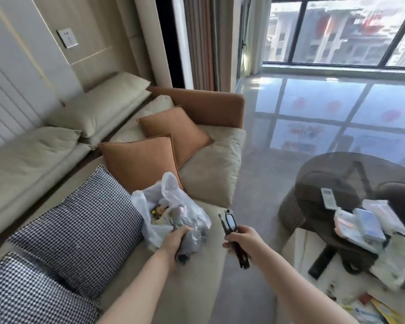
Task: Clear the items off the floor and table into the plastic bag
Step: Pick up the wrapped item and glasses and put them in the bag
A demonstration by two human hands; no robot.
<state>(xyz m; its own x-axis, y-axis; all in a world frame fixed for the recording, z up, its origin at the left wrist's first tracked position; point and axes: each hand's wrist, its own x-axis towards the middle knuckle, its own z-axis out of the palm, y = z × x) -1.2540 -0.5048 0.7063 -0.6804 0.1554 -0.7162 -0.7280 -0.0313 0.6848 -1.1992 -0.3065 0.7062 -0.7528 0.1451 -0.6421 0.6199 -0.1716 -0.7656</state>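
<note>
Plastic bag (171, 212), translucent white and crumpled, sat on the seat of the cream sofa (208, 169), its mouth open upward and a jumble of small colourful items showing inside. The sofa was the largest thing in view, running from the lower left up toward an orange armrest, with pale back cushions along the wall. Two black-and-white checked cushions (80, 228) lay on the near end of the seat, and two orange cushions (150, 157) leaned just behind the bag. Beyond the sofa the glossy floor (313, 108) reflected a big window.

At the right stood a round dark glass bench (325, 174). On it lay a white remote control (329, 198) and, nearer the camera, a blurred heap of pale boxes and papers (365, 226). A black remote-like bar (319, 263) showed lower down at the bench's near edge; whether it lay on or beneath the glass could not be told. Yellow and white papers (369, 312) lay scattered on the floor at the lower right.

The left hand (175, 239) was curled round a dark grey bundle (192, 242) at the near side of the bag, touching the plastic. The right hand (243, 239), just beside the bag and above the sofa's edge, pinched a pair of dark-framed glasses (230, 226), one lens pointing away from the camera and the folded arms trailing back beneath the fingers.
</note>
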